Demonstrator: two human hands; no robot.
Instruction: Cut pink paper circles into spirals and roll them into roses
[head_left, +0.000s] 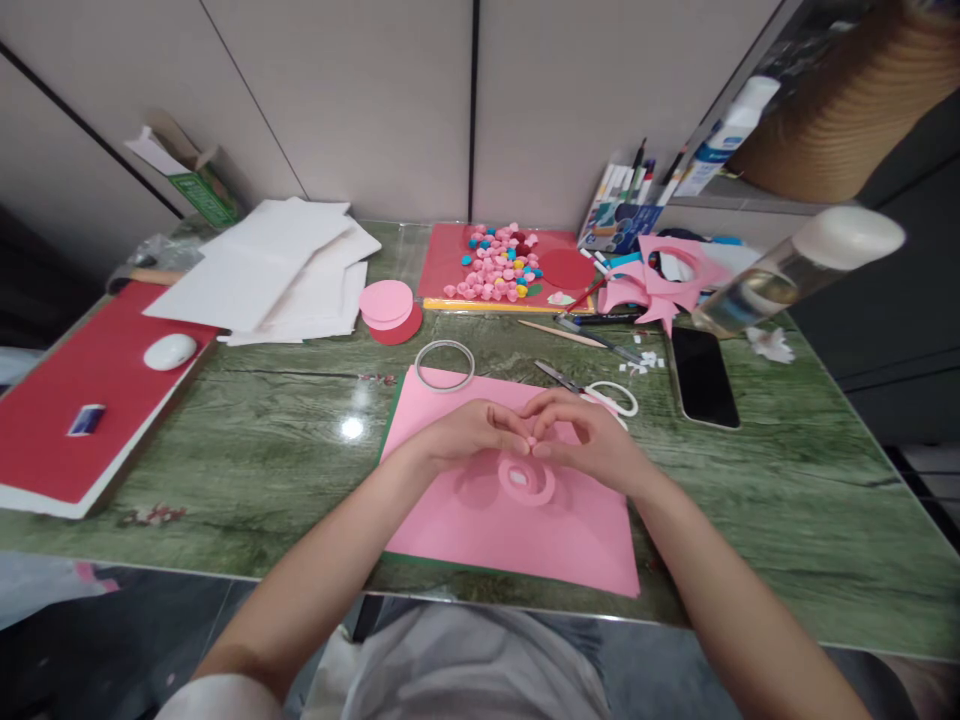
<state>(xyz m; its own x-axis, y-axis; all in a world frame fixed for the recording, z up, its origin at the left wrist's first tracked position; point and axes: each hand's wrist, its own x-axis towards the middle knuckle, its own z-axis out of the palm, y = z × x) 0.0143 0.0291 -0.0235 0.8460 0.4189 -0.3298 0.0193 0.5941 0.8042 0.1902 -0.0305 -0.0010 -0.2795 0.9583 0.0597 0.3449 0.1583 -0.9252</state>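
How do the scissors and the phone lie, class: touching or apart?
Apart: the head view shows a strip of green tabletop between the scissors and the phone.

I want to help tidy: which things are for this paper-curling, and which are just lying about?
Probably for the job:
- pink paper spiral
- pink sheet
- scissors
- small curled papers

Probably just lying about:
- phone
- computer mouse
- white-capped bottle

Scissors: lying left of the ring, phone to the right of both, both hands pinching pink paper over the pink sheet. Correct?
Not quite: the head view shows the scissors lying right of the ring, not left. The phone is to the right of both, and the left hand and right hand pinch pink paper over the pink sheet.
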